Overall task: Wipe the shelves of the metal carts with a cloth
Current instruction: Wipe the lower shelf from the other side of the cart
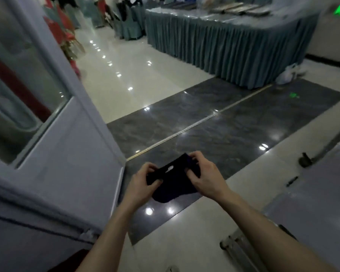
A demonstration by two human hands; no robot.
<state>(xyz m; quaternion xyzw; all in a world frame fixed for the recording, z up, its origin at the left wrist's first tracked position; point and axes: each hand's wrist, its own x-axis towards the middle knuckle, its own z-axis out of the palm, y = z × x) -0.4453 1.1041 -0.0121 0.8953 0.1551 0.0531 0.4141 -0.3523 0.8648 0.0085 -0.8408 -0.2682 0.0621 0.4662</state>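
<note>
**Dark cloth (166,193) in our grip**

We hold it between our left hand (143,180) and right hand (205,178), fingers curled on its edges, above a dark marble floor strip (224,130). A grey door (67,163) stands at left; a skirted table (224,46) lies well ahead.

Both bare forearms reach forward and draw together, so the left hand (143,179) and right hand (203,176) sit close to each other, backs turned up, the right a little farther forward. The left hand's fingers and thumb curl round one end of a dark cloth (165,193), and the right hand's bent fingers and thumb pinch the other end. The cloth spans the gap between the two hands, and its loose part hangs just beneath them.
</note>
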